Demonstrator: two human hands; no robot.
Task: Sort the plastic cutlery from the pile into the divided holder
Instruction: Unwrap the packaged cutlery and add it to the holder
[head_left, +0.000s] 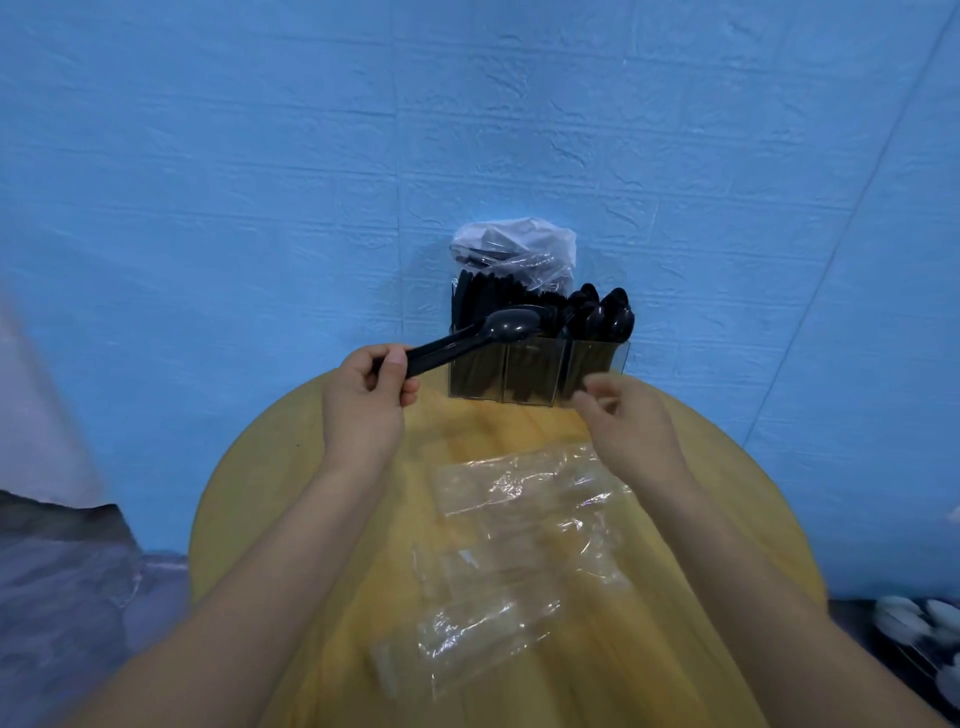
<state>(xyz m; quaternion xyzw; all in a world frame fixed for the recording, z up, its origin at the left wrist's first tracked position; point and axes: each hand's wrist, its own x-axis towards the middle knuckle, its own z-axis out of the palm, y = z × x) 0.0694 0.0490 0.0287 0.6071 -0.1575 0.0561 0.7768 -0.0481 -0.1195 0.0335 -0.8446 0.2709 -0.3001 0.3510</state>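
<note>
My left hand (366, 400) grips the handle of a black plastic spoon (483, 332), whose bowl points right and hangs in front of the holder's upper left part. The clear divided holder (530, 371) stands at the round table's far edge, with black cutlery upright in its three compartments and spoon bowls sticking out of the right one. My right hand (626, 415) hovers just below the holder's right compartment with loosely curled fingers and holds nothing.
A clear plastic bag (514, 252) with black cutlery sits behind the holder against the blue wall. Several empty clear wrappers (519, 551) lie on the yellow round table (270, 493) between my forearms. White objects sit at the lower right edge (919, 629).
</note>
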